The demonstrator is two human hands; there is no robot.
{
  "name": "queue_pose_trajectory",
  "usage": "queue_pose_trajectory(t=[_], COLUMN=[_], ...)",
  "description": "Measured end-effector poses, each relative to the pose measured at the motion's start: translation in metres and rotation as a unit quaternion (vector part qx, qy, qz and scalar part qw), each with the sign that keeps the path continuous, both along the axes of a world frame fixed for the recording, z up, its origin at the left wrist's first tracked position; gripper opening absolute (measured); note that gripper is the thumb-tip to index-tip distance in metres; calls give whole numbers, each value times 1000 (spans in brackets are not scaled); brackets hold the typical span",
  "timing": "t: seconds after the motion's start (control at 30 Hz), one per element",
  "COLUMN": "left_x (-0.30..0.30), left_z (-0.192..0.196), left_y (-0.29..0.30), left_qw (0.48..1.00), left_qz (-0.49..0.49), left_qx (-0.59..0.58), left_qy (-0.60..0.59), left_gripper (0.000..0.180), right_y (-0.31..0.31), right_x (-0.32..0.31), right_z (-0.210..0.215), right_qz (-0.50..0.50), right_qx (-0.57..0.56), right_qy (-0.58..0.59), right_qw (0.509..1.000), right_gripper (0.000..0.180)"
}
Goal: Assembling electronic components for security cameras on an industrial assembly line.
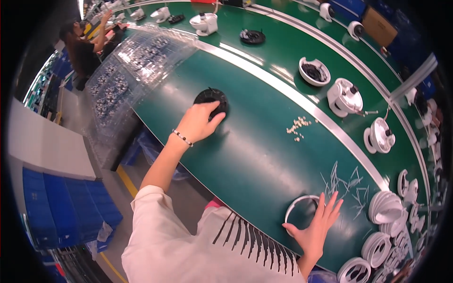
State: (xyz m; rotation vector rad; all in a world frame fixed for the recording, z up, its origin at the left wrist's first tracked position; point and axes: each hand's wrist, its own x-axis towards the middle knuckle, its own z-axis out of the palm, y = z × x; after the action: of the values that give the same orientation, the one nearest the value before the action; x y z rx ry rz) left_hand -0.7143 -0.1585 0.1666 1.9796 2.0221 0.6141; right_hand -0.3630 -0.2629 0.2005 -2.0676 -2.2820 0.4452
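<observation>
At eleven o'clock, the left hand (198,123) curls over a black disc (205,96), grip unclear; toward five, the right hand (313,232) spreads across a white ring (291,206). Beads (298,125) lie at three, strips (334,179) at four.

Disc (207,96) left, ring (293,203) right, table (257,141) beneath

Left of the left hand (199,123) are blue bins (66,207) and a person (82,52); far beyond the right hand (314,228), a box (379,27).

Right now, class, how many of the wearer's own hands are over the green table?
2: the left hand on a black round part, the right hand at a white ring.
</observation>
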Motion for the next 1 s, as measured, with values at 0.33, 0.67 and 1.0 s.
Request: queue_pose_trajectory(t=[0.33,0.67,1.0], left_x=[32,177,170], left_z=[-35,-85,-39], left_y=[49,17,21], left_qw=[989,856,396], left_qz=[-36,-133,-213], left_qx=[-73,-71,-292], left_qy=[-127,-495,-844], left_gripper=[34,20,70], right_y=[-23,15,99], right_x=[17,20,-26], right_z=[-21,-71,-62], right_qz=[23,-131,-117], right_qx=[-2,131,140], right_qy=[160,629,679], right_qw=[987,755,712], right_gripper=[110,84,99])
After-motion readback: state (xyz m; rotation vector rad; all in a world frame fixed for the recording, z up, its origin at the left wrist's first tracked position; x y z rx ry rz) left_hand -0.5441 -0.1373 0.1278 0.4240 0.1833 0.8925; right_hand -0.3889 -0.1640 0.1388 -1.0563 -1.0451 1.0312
